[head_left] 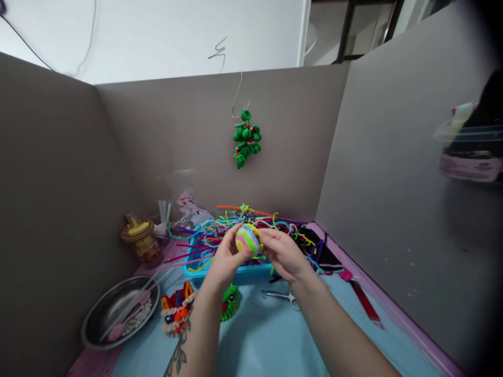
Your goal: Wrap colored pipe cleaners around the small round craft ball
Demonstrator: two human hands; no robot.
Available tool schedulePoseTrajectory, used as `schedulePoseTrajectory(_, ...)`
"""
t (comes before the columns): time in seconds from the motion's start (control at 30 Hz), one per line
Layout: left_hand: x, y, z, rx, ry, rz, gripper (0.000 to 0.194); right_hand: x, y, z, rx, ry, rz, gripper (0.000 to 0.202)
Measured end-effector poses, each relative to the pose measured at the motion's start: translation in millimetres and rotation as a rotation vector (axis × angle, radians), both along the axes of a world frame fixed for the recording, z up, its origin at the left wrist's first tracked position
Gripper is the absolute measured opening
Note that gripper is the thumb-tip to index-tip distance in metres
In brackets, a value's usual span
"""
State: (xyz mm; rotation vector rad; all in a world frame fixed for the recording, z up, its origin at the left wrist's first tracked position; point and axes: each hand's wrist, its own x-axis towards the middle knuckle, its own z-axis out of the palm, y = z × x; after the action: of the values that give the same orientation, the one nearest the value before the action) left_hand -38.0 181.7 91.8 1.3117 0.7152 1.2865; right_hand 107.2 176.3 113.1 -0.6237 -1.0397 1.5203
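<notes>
A small round piece striped in pink, green, blue and white (247,241), with a yellow spot and a yellow edge, is held up above the front of the blue tray. My left hand (228,256) wraps its fingers and thumb around the left side of the piece. The fingers of my right hand (281,251) pinch its yellow right edge. Below my hands, a green figure with a black eye (230,302) lies on the light blue mat, partly hidden by my left forearm. Scissors (281,297) lie beneath my right wrist.
The blue tray (243,275) overflows with colourful fuzzy stems. At left are a metal bowl (92,319) with white beads and pink spoons, an orange-red figure (178,311), and a brown cup (143,243). A red tool (365,301) lies right. Grey panels surround the table.
</notes>
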Motion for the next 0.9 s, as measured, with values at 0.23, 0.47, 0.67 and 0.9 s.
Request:
schedulePoseTrajectory(0.23,-1.3,-0.6,0.6,0.012,0.014,0.027,0.059,3.1,1.2,-2.8,0.023,-0.115,-0.038,0.039)
schedulePoseTrajectory(0.47,-4.9,-1.9,6.1,0.061,0.116,0.070,0.064,1.5,1.3,-1.8,0.113,-0.185,-0.113,0.036)
schedulePoseTrajectory(0.67,-14.3,-8.8,16.2,0.274,0.445,0.119,0.061,6.8,4.1,-2.5,-0.004,-0.164,-0.041,0.037)
schedulePoseTrajectory(0.9,-22.0,-8.1,16.0,0.322,0.365,0.094,0.065,14.2,3.5,0.2,0.039,-0.229,0.013,0.036)
